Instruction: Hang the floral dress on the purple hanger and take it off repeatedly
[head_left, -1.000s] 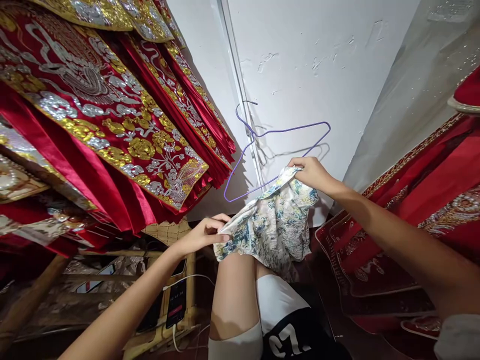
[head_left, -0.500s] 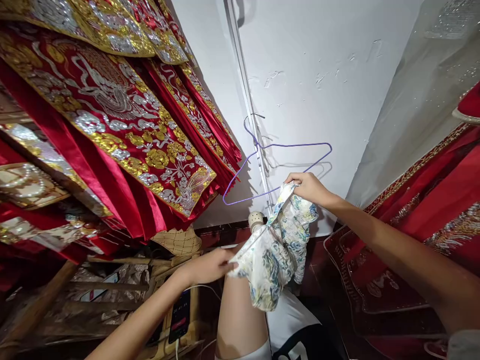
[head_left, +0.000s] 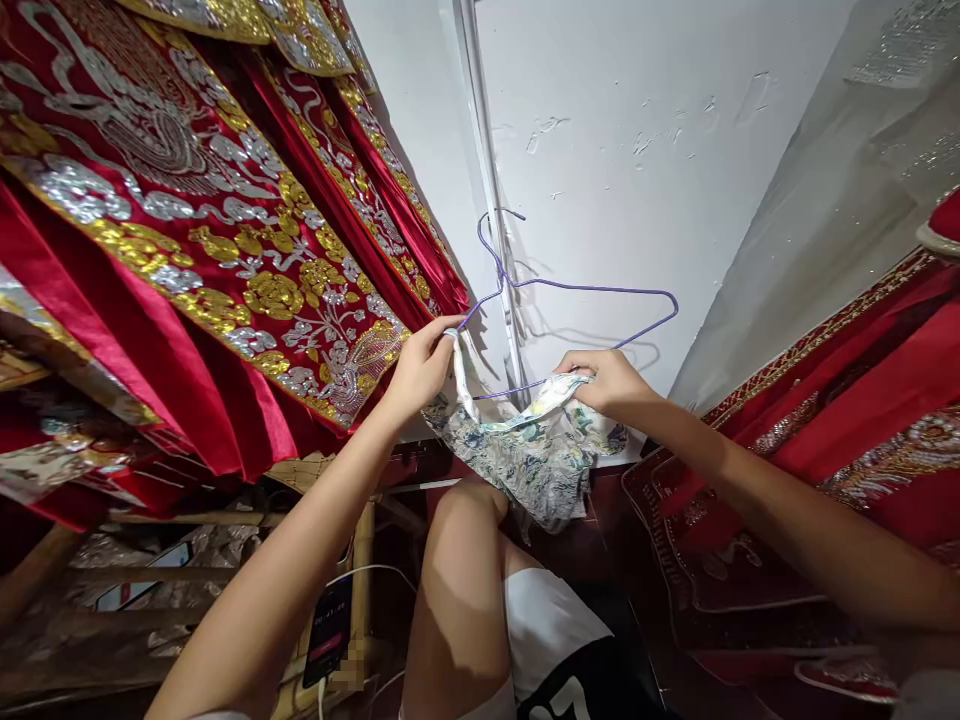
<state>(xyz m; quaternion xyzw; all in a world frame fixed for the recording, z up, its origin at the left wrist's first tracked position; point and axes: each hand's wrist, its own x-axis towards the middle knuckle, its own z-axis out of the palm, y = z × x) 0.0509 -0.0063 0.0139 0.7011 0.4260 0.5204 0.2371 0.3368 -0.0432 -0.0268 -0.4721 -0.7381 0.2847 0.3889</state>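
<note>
A white garment with blue and green flowers (head_left: 536,455) hangs between my two hands in front of the wall. My left hand (head_left: 424,372) pinches its upper left edge, close to the left shoulder of a purple wire hanger (head_left: 592,288). My right hand (head_left: 606,382) grips the garment's upper right edge, over the hanger's lower right part. The neckline sags between them, and the hanger's bottom bar shows above it. The hanger's hook points up against a white strip on the wall. Whether either hand also holds the hanger, I cannot tell.
Red embroidered cloth with gold and silver sequins (head_left: 277,290) hangs at the left. More red beaded cloth (head_left: 862,400) is at the right, below clear plastic. A phone (head_left: 328,630) with a cable lies on a bamboo seat at lower left. My bare knee (head_left: 465,520) is below the garment.
My left hand has risen from low by my knee to the hanger's left shoulder, carrying the garment's edge with it. The garment now spreads wide across the hanger's front. My right hand stays nearly in place.
</note>
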